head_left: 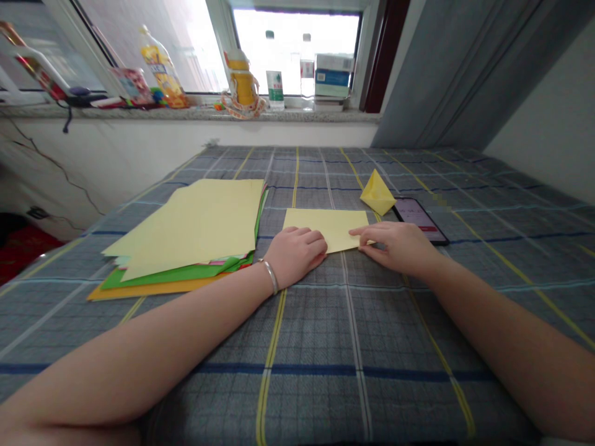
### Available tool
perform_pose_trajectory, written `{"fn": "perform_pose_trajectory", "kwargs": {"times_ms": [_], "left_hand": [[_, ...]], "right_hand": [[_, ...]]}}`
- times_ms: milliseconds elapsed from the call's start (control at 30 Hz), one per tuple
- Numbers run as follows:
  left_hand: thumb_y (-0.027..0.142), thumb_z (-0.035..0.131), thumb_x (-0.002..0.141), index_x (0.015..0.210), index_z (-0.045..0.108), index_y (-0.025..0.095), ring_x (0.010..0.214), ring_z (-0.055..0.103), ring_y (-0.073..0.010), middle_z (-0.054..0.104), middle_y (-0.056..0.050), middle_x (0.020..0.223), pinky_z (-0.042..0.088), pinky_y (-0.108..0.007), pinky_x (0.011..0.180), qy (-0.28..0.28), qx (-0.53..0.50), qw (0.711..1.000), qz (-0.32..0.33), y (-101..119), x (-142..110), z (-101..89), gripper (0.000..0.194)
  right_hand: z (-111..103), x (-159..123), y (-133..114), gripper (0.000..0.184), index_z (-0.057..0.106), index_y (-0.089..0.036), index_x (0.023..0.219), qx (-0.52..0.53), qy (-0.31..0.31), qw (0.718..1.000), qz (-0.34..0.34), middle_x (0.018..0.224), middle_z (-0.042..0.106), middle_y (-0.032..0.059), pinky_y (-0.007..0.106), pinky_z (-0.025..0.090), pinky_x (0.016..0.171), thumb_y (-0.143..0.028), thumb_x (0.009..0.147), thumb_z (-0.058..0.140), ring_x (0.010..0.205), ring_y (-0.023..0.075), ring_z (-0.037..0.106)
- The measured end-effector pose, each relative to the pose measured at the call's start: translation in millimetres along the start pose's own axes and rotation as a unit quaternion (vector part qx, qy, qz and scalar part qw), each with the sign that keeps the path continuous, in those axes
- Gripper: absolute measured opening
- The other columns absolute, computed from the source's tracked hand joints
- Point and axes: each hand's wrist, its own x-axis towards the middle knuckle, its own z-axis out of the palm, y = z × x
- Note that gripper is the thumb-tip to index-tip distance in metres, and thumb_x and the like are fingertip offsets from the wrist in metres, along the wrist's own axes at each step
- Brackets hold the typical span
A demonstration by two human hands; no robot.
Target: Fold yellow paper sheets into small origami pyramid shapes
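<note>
A pale yellow sheet of paper [332,224], rectangular in outline, lies flat on the checked cloth in front of me. My left hand [297,253] rests over its lower left part with fingers curled together and pressed on it; a silver bangle circles that wrist. At the lower right corner my right hand [395,244] has thumb and fingers closed on the paper's edge, the index finger reaching onto its surface. Just beyond the right hand stands a folded yellow paper shape [377,193] with a pointed top. The fingertips of my left hand are partly hidden.
Left of my hands lies a stack of coloured paper [199,223], yellow on top, green and orange below. A phone [421,220] with its screen lit lies behind my right hand. Bottles, a yellow cup [242,87] and boxes line the windowsill [297,116].
</note>
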Motion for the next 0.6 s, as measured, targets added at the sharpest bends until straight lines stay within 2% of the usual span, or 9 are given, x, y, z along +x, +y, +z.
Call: {"fn": "perform_pose_trajectory", "kwargs": {"times_ms": [133, 300, 467, 600], "left_hand": [[0.032, 0.051, 0.094, 0.081, 0.061, 0.018, 0.074, 0.058, -0.0144, 0.066, -0.002, 0.082, 0.037, -0.029, 0.065, -0.011, 0.006, 1.0, 0.002, -0.6, -0.3, -4.7, 0.022], [0.031, 0.051, 0.093, 0.08, 0.062, 0.018, 0.074, 0.059, -0.0144, 0.066, -0.002, 0.083, 0.038, -0.029, 0.068, -0.016, 0.012, 1.0, 0.004, -3.6, -1.7, -7.3, 0.021], [0.029, 0.052, 0.091, 0.081, 0.062, 0.018, 0.075, 0.06, -0.0158, 0.067, -0.002, 0.084, 0.041, -0.03, 0.07, -0.055, 0.014, 0.998, 0.015, -11.0, -3.2, -11.6, 0.018], [0.026, 0.057, 0.087, 0.08, 0.063, 0.019, 0.073, 0.06, -0.0153, 0.066, -0.002, 0.083, 0.042, -0.029, 0.072, -0.11, -0.005, 0.993, 0.036, -21.7, -3.4, -18.4, 0.012]], "right_hand": [[-2.7, -1.8, 4.5, 0.011, 0.066, -0.024, 0.081, -0.003, -0.007, 1.0, 0.01, 0.113, 0.072, -0.0025, 0.032, 0.05, 0.081, -0.023, 0.086, 0.056, 0.096, 0.0197, 0.068], [-4.6, -5.4, 14.8, 0.017, 0.069, -0.026, 0.097, -0.016, -0.006, 0.999, 0.037, 0.102, 0.074, -0.0019, 0.029, 0.048, 0.07, -0.025, 0.085, 0.058, 0.087, 0.018, 0.069], [-6.5, -8.4, 25.2, 0.015, 0.07, -0.027, 0.093, -0.011, -0.038, 0.997, 0.07, 0.099, 0.075, -0.0024, 0.027, 0.046, 0.062, -0.031, 0.086, 0.058, 0.079, 0.017, 0.069], [-4.0, -9.5, 30.7, 0.012, 0.069, -0.026, 0.085, 0.018, -0.074, 0.995, 0.071, 0.104, 0.074, -0.0024, 0.028, 0.049, 0.067, -0.029, 0.086, 0.057, 0.084, 0.0173, 0.07]]}}
